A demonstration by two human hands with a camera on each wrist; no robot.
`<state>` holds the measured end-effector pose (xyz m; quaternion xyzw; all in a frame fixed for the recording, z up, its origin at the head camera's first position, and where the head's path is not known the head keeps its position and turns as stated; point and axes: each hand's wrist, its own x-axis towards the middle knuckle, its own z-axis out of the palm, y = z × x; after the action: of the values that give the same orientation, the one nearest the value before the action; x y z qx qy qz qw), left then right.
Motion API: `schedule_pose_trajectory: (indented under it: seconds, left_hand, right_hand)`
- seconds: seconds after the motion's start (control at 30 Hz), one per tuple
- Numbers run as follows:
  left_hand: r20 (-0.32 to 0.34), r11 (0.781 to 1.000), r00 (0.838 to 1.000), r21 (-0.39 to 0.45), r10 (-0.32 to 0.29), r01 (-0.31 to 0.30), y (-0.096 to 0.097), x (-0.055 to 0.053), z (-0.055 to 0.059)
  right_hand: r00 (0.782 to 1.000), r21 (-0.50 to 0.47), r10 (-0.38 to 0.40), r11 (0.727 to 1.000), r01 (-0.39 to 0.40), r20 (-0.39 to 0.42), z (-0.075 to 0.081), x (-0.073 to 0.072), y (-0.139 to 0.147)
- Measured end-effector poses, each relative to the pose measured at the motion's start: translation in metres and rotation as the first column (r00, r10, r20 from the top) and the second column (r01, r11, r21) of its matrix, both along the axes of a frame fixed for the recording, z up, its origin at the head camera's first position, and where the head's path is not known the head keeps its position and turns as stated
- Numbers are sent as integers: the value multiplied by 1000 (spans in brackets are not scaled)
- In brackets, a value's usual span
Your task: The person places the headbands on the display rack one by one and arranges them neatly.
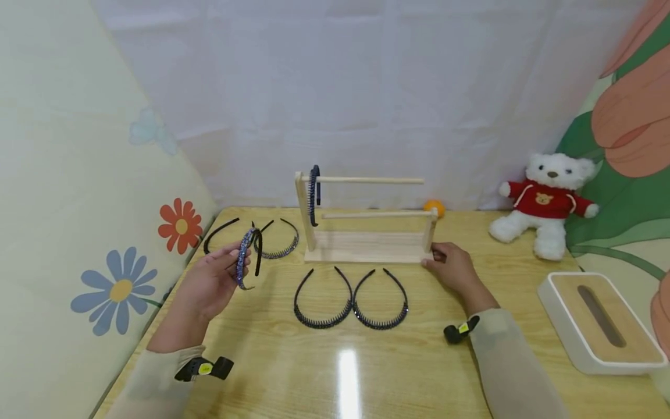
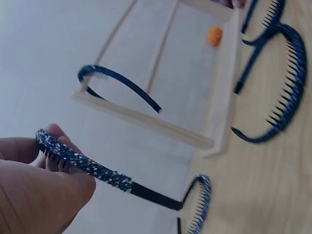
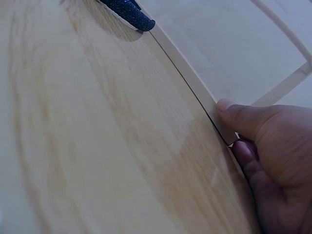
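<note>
Six headbands (image 1: pixel 321 323): two below centre frame, two left of centre, one held, one hanging; one wooden rack (image 1: pixel 366 247), with two rods (image 1: pixel 371 181); one left hand (image 1: pixel 209 282), one right hand (image 1: pixel 456 269); one teddy bear (image 1: pixel 541 201), far right; one slotted box (image 1: pixel 570 302), lower right; one orange ball (image 1: pixel 435 206).

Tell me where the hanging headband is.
In the head view, the hanging headband is on the upper rod of the wooden rack, at the left end beside the taller upright.

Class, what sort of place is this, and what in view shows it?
Probably an indoor corner, perhaps staged: a table stands before a pale cloth, flower designs flank it, and a teddy sits on the table.
</note>
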<state>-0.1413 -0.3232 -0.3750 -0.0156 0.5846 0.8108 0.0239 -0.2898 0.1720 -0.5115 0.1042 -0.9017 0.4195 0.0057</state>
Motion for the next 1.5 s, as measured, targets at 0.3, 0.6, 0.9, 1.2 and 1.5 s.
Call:
schedule_pose_trajectory:
  seconds: [0.3, 0.6, 0.9, 1.2, 1.5]
  left_hand:
    - [-152, 987, 977, 83, 147, -136, 24, 1, 31]
    - [-254, 952, 933, 233, 256, -198, 55, -5, 69]
    - [-364, 943, 898, 303, 245, -134, 116, -30, 110]
    - [-357, 959, 907, 248, 224, -139, 155, -74, 127]
    - [-236, 958, 938, 197, 253, -209, 158, -104, 109]
  right_hand:
    - [1000, -1, 6, 1000, -6, -1, 1, -2, 0]
    - [1000, 6, -3, 1000, 3, 7, 0, -1, 4]
    - [1000, 12, -6, 1000, 6, 14, 0, 0, 6]
    - [1000, 9, 5, 1000, -5, 13, -1, -1, -1]
    - [1000, -4, 14, 1000, -14, 7, -3, -4, -9]
